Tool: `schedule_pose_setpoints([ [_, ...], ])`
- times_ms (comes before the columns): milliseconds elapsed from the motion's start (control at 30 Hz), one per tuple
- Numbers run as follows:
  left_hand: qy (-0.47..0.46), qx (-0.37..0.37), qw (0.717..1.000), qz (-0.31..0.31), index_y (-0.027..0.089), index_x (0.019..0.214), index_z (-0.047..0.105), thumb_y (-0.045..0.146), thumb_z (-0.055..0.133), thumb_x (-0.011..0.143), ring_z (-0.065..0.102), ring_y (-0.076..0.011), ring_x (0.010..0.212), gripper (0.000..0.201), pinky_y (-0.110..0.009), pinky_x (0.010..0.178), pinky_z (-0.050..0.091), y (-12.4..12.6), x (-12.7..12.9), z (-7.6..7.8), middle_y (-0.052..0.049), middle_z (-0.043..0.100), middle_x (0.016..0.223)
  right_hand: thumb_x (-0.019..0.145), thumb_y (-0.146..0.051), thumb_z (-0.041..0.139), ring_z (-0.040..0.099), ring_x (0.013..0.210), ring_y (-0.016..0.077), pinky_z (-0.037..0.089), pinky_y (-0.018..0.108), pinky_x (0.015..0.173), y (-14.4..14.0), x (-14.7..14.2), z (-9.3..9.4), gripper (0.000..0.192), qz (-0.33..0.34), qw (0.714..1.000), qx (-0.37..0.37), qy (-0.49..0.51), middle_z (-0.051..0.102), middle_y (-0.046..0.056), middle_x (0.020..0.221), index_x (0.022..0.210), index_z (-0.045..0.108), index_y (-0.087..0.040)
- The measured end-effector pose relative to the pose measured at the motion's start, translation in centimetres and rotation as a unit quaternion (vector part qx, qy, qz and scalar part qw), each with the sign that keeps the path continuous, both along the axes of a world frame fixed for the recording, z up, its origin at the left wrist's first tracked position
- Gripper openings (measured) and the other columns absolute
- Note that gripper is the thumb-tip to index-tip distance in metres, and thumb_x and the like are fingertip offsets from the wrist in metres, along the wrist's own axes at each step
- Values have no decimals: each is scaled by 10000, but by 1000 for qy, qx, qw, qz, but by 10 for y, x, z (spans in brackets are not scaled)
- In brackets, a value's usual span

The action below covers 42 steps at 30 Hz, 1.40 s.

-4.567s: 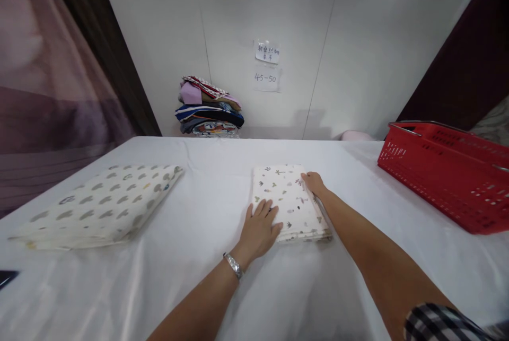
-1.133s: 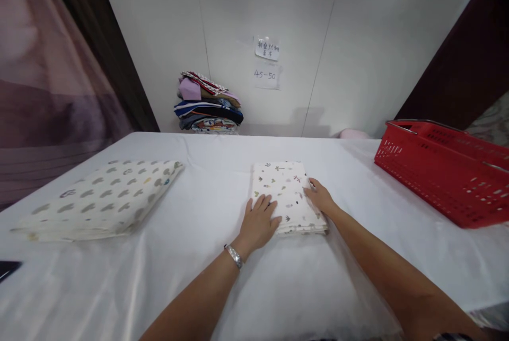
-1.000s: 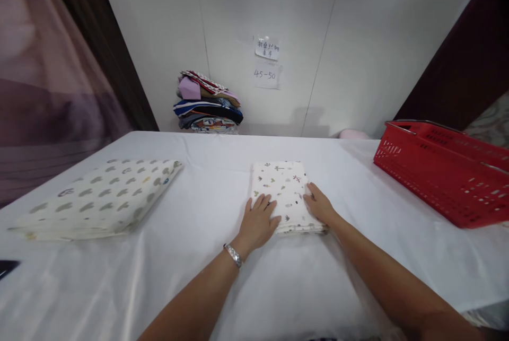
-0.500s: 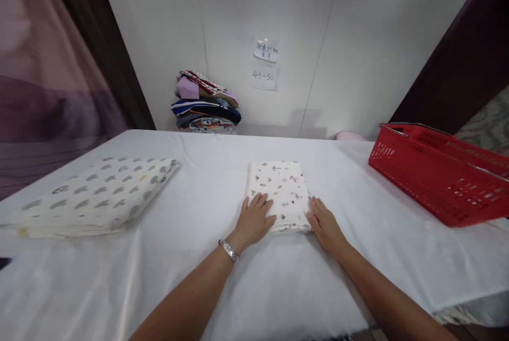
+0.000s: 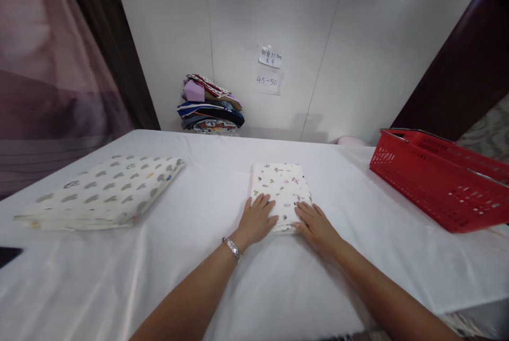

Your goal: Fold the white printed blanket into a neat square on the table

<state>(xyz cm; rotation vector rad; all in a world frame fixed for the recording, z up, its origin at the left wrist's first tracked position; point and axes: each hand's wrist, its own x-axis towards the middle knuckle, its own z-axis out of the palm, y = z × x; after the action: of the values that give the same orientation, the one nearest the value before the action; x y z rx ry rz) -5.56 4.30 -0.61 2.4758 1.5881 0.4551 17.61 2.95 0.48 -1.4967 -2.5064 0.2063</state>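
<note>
A folded white cloth (image 5: pixel 280 181) printed with small palm trees and leaves lies flat on the white-covered table (image 5: pixel 214 182) in front of me. On its near left corner rests my left hand (image 5: pixel 257 220), palm down with the fingers spread; a silver bracelet (image 5: pixel 232 248) circles that wrist. My right hand (image 5: pixel 318 227) lies open over the near right part of the same cloth, its fingertips on the fabric. Neither hand grips anything.
At the left lies a larger folded cloth (image 5: pixel 115 184) with grey mouse-head shapes. A red basket (image 5: pixel 433 176) stands at the right. Behind the table's far edge rises a stack of folded fabrics (image 5: pixel 210 110). Handwritten paper signs (image 5: pixel 269 81) hang on the wall. A dark object (image 5: pixel 8 256) shows at the left edge.
My right hand has moved left, from the cloth's right edge onto its top. My left hand stays at the near left corner. The whole view has shifted slightly.
</note>
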Motion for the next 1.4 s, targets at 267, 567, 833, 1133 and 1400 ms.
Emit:
schedule_pose_setpoints([
  [267,-6,-6,1000,2,235,1353,409,425,370,908,224,-256,1383,486,-540,1107,172,-1,0,3,-59,334,1478,917,-540,304,136,1407,248,183,472,1102,62,-47,28,613,12,995,83,53,228,112,1515,1421,319,-191],
  [567,-1,13,1000,-5,231,1335,435,411,371,912,243,-254,1375,464,-536,1107,179,-2,0,1,-60,349,1470,929,-465,298,227,1360,259,175,457,1071,135,-62,-6,519,-104,993,3,-64,329,151,1461,1313,421,-138],
  [833,1,21,1000,-4,239,1337,425,427,338,923,246,-245,1374,463,-531,1111,176,-2,-1,-2,-44,360,1465,915,-512,274,186,1372,260,149,436,1078,161,-51,-5,593,-147,987,4,-69,273,144,1489,1363,365,-135],
  [1133,0,4,1000,-9,230,1350,413,404,342,922,236,-240,1376,468,-516,1120,148,-2,-1,1,-45,342,1475,905,-544,229,139,1390,272,177,483,1066,176,-34,-21,648,-180,983,-5,-39,243,150,1501,1379,337,-115],
  [1400,-5,6,1000,-5,236,1333,433,403,368,910,245,-237,1374,459,-516,1122,156,-3,0,2,-45,357,1466,912,-481,326,222,1361,259,225,473,1059,174,-34,-11,519,-163,986,-19,-4,339,131,1456,1295,451,-153],
])
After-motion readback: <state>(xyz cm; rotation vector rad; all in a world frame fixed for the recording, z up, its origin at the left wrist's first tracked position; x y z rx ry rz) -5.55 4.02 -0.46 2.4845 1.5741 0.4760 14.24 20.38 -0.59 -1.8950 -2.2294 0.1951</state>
